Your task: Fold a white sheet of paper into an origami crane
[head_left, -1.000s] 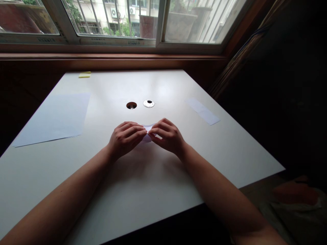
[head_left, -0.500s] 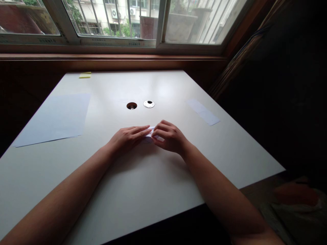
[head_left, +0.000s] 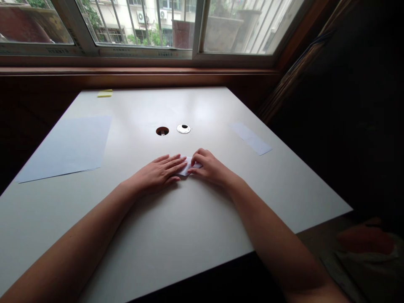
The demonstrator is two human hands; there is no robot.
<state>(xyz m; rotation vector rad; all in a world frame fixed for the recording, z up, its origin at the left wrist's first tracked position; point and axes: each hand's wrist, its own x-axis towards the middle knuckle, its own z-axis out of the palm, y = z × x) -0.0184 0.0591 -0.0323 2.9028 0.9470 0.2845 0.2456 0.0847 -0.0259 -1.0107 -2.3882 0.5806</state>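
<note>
A small piece of folded white paper (head_left: 186, 167) lies on the white table (head_left: 176, 235), between my two hands. My left hand (head_left: 160, 171) rests flat with its fingers apart, pressing on the paper's left part and covering it. From the right, my right hand (head_left: 206, 166) has thumb and fingers curled around the paper's right end in a pinch. The fingers hide part of the folds.
Large white sheets (head_left: 69, 145) lie on the left, and a narrow paper strip (head_left: 251, 138) on the right. Beyond my hands are a round table hole (head_left: 162, 131) and a round cover (head_left: 183, 128). Yellow sticky notes (head_left: 104, 93) sit at the far edge, below the window.
My left hand has flattened and spread its fingers over the paper, its thumb now nearer me. The paper lies flatter. My right hand has shifted slightly right along it.
</note>
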